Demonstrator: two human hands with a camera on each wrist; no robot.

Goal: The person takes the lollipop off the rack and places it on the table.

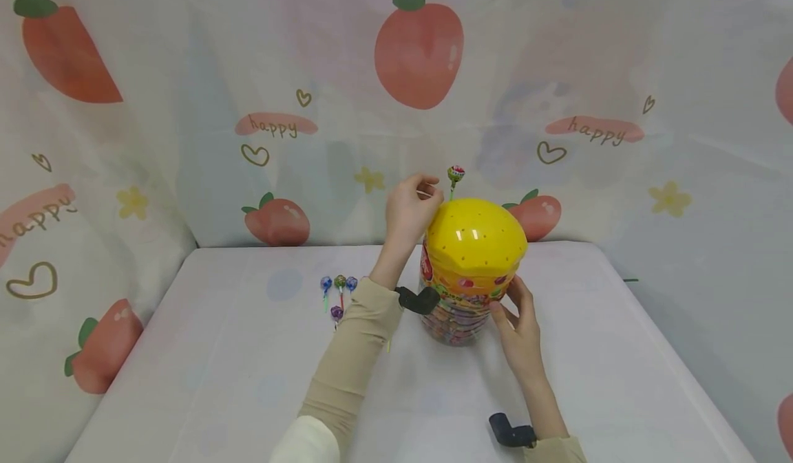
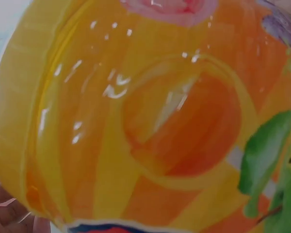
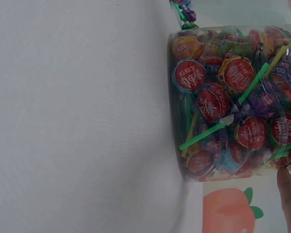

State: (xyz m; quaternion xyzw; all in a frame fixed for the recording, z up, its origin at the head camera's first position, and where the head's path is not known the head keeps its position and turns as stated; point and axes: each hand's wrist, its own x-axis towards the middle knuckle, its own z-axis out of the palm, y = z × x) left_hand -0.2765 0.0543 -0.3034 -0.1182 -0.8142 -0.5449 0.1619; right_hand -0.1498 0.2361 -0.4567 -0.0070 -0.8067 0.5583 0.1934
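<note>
A clear plastic jar (image 1: pixel 458 322) of wrapped lollipops, topped by a yellow dotted lid (image 1: pixel 477 236), stands upright on the table. One lollipop (image 1: pixel 456 173) sticks up at the lid's far left edge, its stick's lower end hidden. Beside this edge is my left hand (image 1: pixel 411 205), fingers bent close to the stick; whether they pinch anything is hidden. The left wrist view is filled by the orange-yellow label (image 2: pixel 184 126), with fingers (image 2: pixel 9 213) at the lower left. My right hand (image 1: pixel 520 332) holds the jar's right side, thumb in front; a fingertip touches it in the right wrist view.
Several loose lollipops (image 1: pixel 340 281) lie on the white table (image 1: pixel 248 353) left of the jar, partly hidden by my left sleeve (image 1: pixel 353 353). A fruit-printed cloth (image 1: pixel 347 50) hangs behind and at the sides of the table.
</note>
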